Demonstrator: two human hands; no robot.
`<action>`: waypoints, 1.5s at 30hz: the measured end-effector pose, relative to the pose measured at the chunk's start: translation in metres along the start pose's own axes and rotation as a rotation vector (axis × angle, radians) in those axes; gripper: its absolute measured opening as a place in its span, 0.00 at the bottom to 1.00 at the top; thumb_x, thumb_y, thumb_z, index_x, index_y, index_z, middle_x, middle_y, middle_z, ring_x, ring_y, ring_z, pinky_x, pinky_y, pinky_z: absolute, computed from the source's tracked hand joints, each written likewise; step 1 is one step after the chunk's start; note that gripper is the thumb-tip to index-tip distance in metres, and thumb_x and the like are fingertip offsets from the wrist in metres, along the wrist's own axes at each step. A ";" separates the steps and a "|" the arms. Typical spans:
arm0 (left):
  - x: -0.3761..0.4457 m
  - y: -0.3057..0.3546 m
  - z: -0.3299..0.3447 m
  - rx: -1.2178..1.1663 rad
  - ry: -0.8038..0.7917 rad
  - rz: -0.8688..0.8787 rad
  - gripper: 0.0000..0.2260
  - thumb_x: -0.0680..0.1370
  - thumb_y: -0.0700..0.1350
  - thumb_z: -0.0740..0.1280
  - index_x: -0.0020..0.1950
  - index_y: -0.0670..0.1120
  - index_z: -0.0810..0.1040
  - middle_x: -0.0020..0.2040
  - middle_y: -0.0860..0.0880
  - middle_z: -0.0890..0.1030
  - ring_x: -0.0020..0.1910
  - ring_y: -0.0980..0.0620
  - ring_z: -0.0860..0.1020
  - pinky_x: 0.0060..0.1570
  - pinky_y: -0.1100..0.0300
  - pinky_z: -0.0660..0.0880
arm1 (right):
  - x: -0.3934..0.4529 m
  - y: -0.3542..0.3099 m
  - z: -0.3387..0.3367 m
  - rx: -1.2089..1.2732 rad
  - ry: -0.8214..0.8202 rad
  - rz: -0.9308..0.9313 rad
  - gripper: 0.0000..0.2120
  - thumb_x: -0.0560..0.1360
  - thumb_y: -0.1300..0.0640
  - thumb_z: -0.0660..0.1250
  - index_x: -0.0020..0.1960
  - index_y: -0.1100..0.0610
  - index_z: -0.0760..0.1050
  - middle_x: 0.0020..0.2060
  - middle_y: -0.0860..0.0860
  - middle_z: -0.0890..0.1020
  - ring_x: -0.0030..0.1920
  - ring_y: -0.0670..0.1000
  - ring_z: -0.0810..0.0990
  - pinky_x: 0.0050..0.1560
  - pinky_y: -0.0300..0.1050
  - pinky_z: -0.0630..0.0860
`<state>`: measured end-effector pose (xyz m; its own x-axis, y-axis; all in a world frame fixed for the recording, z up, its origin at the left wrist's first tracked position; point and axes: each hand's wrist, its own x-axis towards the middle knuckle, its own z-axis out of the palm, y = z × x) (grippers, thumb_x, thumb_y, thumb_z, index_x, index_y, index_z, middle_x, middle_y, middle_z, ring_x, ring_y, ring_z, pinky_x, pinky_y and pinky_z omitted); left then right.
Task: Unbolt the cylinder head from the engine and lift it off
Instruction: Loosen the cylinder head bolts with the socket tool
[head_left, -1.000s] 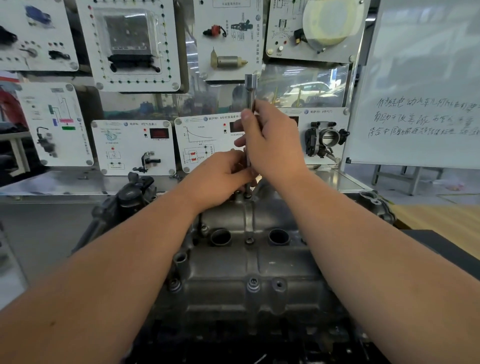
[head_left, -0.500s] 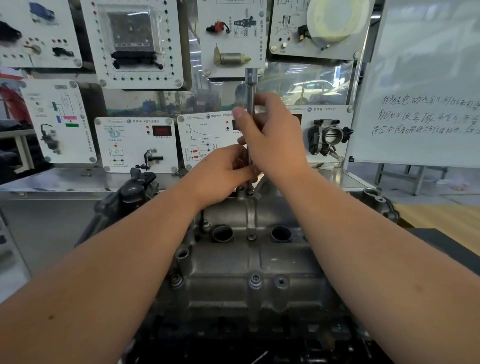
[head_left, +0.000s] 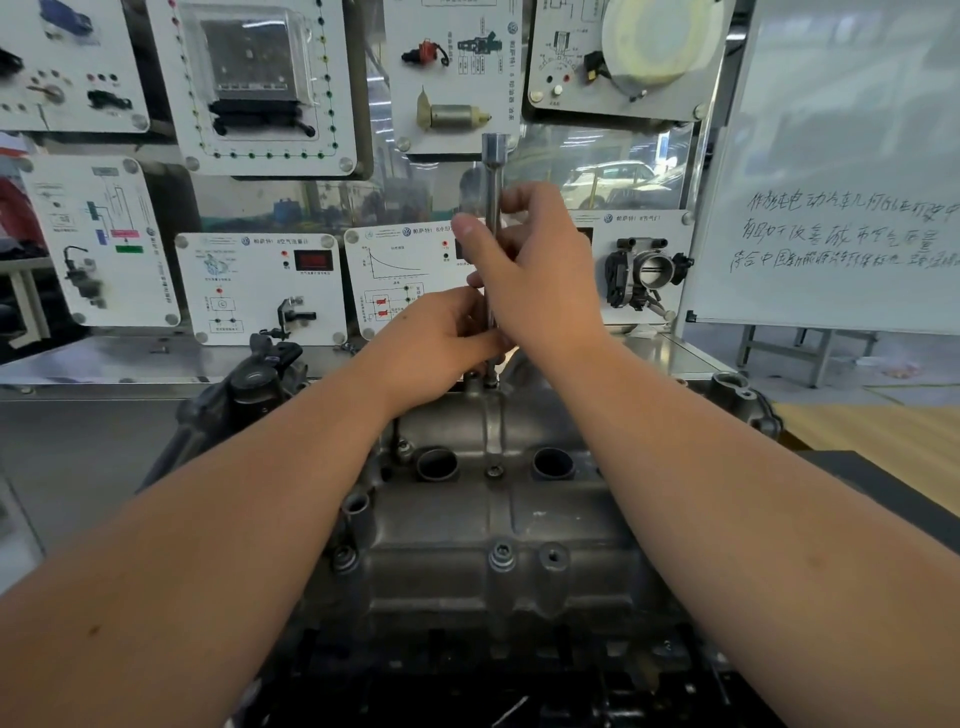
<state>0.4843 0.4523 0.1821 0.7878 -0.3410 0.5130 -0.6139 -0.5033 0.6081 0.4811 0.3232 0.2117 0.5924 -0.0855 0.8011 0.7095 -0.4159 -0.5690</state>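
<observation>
Far edge of a bare cylinder head (head_left: 498, 519), seated on the engine (head_left: 467, 670) in front of a wall of training panels (head_left: 260, 286) and a whiteboard (head_left: 841, 171). Little changed over the last second: same long socket driver (head_left: 492, 208) standing upright on the same rear bolt (head_left: 490, 384), right thumb crept slightly higher up the shaft, suggesting hand-spinning of an already loosened fastener rather than a fresh start. Judged early in the unbolting: near-side bolt (head_left: 502, 555) and centre bolt (head_left: 494, 472) plainly in place, head not yet free to lift. Right hand (head_left: 540, 270) wrapped round the upper shaft, thumb up along it, fingers curled behind. Left hand (head_left: 441, 343) low, fingertips pinching the shaft just above the casting, apparently steadying the tip on the bolt. Both forearms stretched forward over the head, converging on the tool. Two open plug wells (head_left: 437, 464) flanking the centre bolt. Throttle body (head_left: 644, 270) mounted on a panel at right.
</observation>
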 end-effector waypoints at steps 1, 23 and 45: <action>0.000 0.001 0.000 0.004 0.002 0.001 0.09 0.80 0.46 0.70 0.52 0.41 0.79 0.45 0.38 0.84 0.46 0.35 0.82 0.52 0.37 0.78 | 0.000 0.000 0.000 0.002 0.010 0.004 0.09 0.79 0.47 0.68 0.49 0.47 0.67 0.40 0.50 0.85 0.40 0.51 0.85 0.46 0.54 0.81; -0.002 0.001 0.002 -0.044 0.012 -0.053 0.07 0.83 0.47 0.67 0.56 0.44 0.80 0.47 0.48 0.87 0.45 0.47 0.85 0.52 0.48 0.80 | 0.002 0.000 0.000 -0.067 0.015 -0.005 0.12 0.84 0.52 0.60 0.50 0.58 0.78 0.40 0.48 0.85 0.39 0.49 0.84 0.45 0.53 0.81; 0.000 0.002 0.003 -0.085 0.018 -0.062 0.14 0.78 0.52 0.71 0.55 0.42 0.80 0.46 0.43 0.86 0.47 0.39 0.84 0.53 0.38 0.79 | 0.000 0.000 -0.002 0.015 0.051 -0.014 0.10 0.79 0.51 0.69 0.45 0.48 0.68 0.37 0.51 0.83 0.41 0.51 0.84 0.43 0.51 0.79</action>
<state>0.4828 0.4490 0.1811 0.8240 -0.2964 0.4828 -0.5664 -0.4536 0.6881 0.4803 0.3214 0.2118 0.5623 -0.1264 0.8172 0.7233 -0.4037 -0.5602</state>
